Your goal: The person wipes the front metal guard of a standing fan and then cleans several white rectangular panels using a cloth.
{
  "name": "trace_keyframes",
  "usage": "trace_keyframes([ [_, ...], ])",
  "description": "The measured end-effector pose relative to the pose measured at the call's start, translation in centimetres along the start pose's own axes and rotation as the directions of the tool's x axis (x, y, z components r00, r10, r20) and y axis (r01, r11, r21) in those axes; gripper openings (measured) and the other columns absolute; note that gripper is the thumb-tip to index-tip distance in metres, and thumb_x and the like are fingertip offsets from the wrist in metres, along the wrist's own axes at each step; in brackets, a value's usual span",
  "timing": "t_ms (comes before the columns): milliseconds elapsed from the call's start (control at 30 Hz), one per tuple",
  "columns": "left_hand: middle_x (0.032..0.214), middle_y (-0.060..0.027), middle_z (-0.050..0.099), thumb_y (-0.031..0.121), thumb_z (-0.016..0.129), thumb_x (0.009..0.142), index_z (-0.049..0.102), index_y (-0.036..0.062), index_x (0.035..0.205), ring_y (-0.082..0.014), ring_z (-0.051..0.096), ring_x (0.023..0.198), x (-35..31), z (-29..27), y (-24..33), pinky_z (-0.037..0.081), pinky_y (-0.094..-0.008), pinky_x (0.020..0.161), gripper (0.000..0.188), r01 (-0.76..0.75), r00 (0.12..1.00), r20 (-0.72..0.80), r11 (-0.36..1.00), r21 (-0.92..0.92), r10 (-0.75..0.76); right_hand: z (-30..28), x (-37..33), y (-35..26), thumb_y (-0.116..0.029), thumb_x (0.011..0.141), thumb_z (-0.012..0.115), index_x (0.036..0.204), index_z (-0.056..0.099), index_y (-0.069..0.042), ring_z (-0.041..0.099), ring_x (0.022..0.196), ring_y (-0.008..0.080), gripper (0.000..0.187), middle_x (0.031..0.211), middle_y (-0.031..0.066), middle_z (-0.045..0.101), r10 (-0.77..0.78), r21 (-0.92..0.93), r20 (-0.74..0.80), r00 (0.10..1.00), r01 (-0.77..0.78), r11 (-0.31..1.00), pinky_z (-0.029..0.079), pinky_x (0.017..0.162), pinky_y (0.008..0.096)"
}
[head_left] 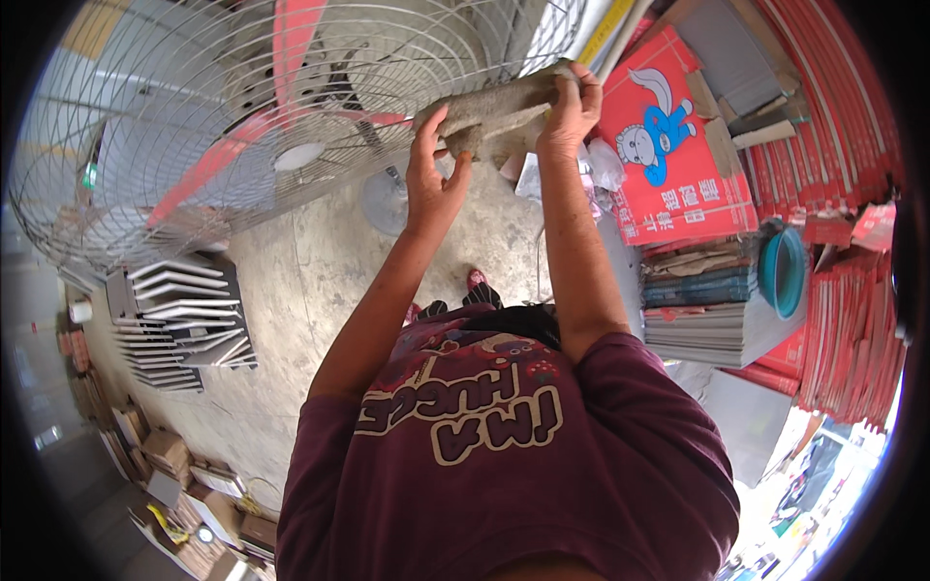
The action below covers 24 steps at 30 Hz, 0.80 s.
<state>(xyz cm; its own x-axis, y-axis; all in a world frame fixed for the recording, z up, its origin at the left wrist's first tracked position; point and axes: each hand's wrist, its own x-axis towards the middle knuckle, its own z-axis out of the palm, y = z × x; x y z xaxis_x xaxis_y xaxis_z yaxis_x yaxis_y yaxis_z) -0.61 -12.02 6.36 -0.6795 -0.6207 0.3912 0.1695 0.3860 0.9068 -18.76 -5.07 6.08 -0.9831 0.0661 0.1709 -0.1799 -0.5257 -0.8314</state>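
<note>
In the head view, the left hand (437, 182) and right hand (572, 118) grip opposite ends of what looks like a grey-brown rag (499, 101), beside the fan (263, 124). Keeping both ends firm, clear of the wires, should help.

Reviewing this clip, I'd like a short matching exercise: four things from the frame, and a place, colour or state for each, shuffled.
Things:
1. fan
2. tub
3. grey-brown object
4. stack of grey panels

Places, colours, states:
A. gripped by the left hand and the right hand
B. low down, left of the person's left arm
C. teal, on the picture's right side
D. at the upper left, with red blades

Right pairs: 1-D, 2-C, 3-A, 4-B
</note>
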Motion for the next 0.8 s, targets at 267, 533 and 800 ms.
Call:
trace_keyframes([
  [267, 0.125, -0.0052, 0.053, 0.004, 0.062, 0.076, 0.047, 0.0148, 0.127, -0.0197, 0.052, 0.109, -0.7, -2.5, -3.2, 0.045, -0.0299, 0.081, 0.055, 0.131, 0.982, -0.139, 0.991, 0.003, -0.130, 0.2, -3.5, 2.7, -0.003, 0.078, 0.056, 0.099, 0.056, -0.007, 0.051, 0.072, 0.0082, 0.022, 0.091, -0.0004, 0.057, 0.258, -0.067, -0.023, 0.966, -0.259, 0.963, 0.040, 0.059, 0.0210],
  [533, 0.117, -0.0052, 0.057, -0.001, 0.063, 0.077, 0.051, 0.0107, 0.123, -0.0169, 0.053, 0.107, -3.0, -7.3, -7.6, 0.045, -0.0302, 0.085, 0.048, 0.196, 0.901, -0.351, 0.962, -0.192, -0.254, 2.0, -8.6, 5.9, 0.000, 0.078, 0.055, 0.097, 0.055, -0.009, 0.054, 0.078, 0.0101, 0.021, 0.092, -0.0002, 0.057, 0.437, -0.157, 0.132, 0.890, -0.416, 0.896, 0.045, 0.066, 0.0261],
  [800, 0.120, -0.0012, 0.053, -0.007, 0.056, 0.082, 0.050, 0.0094, 0.126, -0.0099, 0.051, 0.102, -5.2, -13.0, -5.5, 0.040, -0.0270, 0.090, 0.048, 0.078, 0.839, -0.499, 0.956, -0.283, -0.217, 3.4, -17.0, 7.1, -0.001, 0.080, 0.058, 0.096, 0.059, -0.011, 0.053, 0.080, 0.0068, 0.019, 0.089, -0.0026, 0.057, 0.513, -0.264, 0.315, 0.798, -0.446, 0.855, 0.045, 0.071, 0.0230],
])
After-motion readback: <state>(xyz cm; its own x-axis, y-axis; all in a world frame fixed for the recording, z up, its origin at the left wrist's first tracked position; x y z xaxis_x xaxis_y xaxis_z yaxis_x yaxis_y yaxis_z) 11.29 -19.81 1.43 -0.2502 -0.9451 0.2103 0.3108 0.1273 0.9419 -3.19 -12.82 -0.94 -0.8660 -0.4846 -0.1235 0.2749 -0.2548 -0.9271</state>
